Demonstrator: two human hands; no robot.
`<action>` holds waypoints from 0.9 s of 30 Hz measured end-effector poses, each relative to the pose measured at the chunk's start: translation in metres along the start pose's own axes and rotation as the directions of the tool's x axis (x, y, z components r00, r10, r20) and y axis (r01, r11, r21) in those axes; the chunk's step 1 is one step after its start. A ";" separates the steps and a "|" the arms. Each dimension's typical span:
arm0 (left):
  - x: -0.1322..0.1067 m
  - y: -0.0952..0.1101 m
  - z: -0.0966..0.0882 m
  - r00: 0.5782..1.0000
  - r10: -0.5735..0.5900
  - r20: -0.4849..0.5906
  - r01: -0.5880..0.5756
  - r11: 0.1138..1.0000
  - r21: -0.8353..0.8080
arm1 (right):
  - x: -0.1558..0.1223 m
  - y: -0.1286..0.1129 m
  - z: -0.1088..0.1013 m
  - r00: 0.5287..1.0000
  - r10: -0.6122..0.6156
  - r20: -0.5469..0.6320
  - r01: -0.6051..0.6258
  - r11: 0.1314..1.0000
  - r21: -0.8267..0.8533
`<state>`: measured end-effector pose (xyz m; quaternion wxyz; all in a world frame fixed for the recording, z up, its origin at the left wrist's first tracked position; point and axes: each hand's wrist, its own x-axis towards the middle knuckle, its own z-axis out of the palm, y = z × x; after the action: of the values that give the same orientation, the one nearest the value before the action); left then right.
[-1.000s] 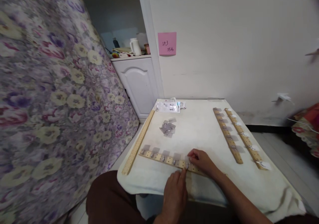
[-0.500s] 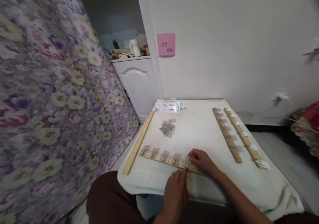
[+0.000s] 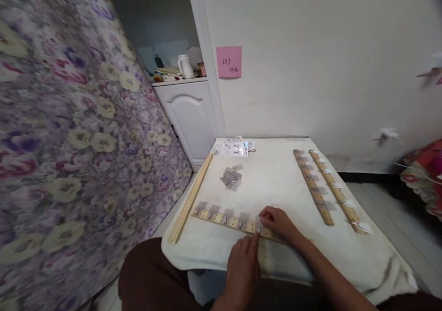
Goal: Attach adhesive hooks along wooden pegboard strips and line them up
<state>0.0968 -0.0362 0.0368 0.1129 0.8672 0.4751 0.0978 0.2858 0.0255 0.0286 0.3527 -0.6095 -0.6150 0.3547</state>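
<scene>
A perforated wooden strip [image 3: 217,218] lies across the near part of the cloth-covered table. Along it sit several small silvery metal pieces with clear tags, one of them a metal piece [image 3: 225,219] left of my hands. My left hand [image 3: 242,262] has its fingers together at the strip's near edge, the tips on another such metal piece. Just beyond, my right hand [image 3: 279,221] is closed, thumb and forefinger pinching that piece's clear tag. The right end of the strip is partly hidden under my right hand.
A small pile of tagged metal pieces [image 3: 231,177] lies farther back. A bare wooden strip [image 3: 189,200] runs along the left edge. Two filled strips, an inner strip [image 3: 314,187] and an outer strip [image 3: 340,193], lie right. Printed packets [image 3: 230,149] sit at the back.
Both hands stay at the same spot on the strip, with hardly any finger movement. The whole view has shifted very slightly.
</scene>
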 end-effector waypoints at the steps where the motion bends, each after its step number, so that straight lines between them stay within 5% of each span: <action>1: 0.000 0.000 0.000 1.000 -0.003 0.003 0.003 1.000 0.012 | 0.000 0.000 0.000 1.000 0.000 -0.002 0.000 1.000 -0.006; 27: 0.000 0.000 0.004 1.000 0.015 0.020 -0.017 0.996 0.083 | 0.000 0.001 0.000 1.000 -0.006 0.001 0.006 1.000 -0.025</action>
<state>0.0979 -0.0361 0.0328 0.0806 0.8758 0.4706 0.0706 0.2862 0.0252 0.0281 0.3458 -0.6118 -0.6215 0.3462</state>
